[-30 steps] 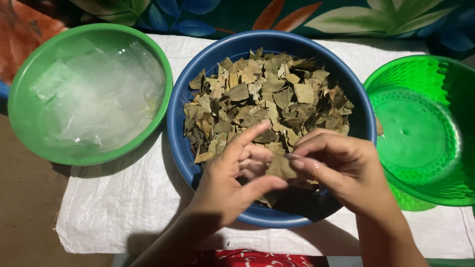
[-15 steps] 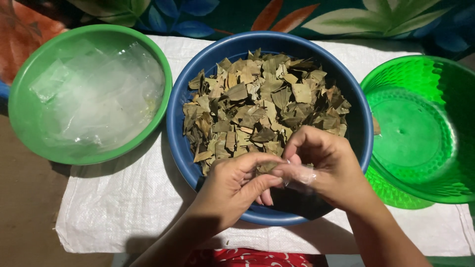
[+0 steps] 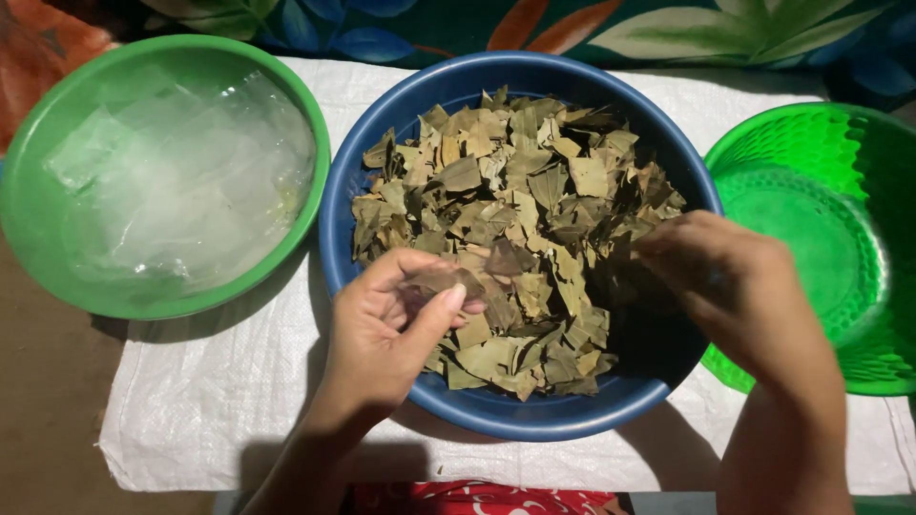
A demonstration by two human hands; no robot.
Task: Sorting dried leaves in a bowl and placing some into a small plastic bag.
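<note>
A blue bowl point(image 3: 515, 420) in the middle holds a heap of dried, folded brown-green leaves point(image 3: 534, 181). My left hand point(image 3: 391, 334) hovers over the bowl's near left side, thumb and fingers pinched on one dried leaf point(image 3: 441, 280). My right hand point(image 3: 744, 296) is blurred over the bowl's right rim, fingers curled toward the leaves. Whether it holds anything is hidden by the blur.
A green bowl point(image 3: 29, 238) at the left holds several clear plastic sheets point(image 3: 181, 181). A green perforated basket point(image 3: 840, 219) stands at the right. All three sit on a white woven sack point(image 3: 219, 401). A floral cloth point(image 3: 668, 29) lies along the far edge.
My hands, joined over the near side of the bowl before, have parted. The right hand swung to the right rim; the left stayed with a leaf.
</note>
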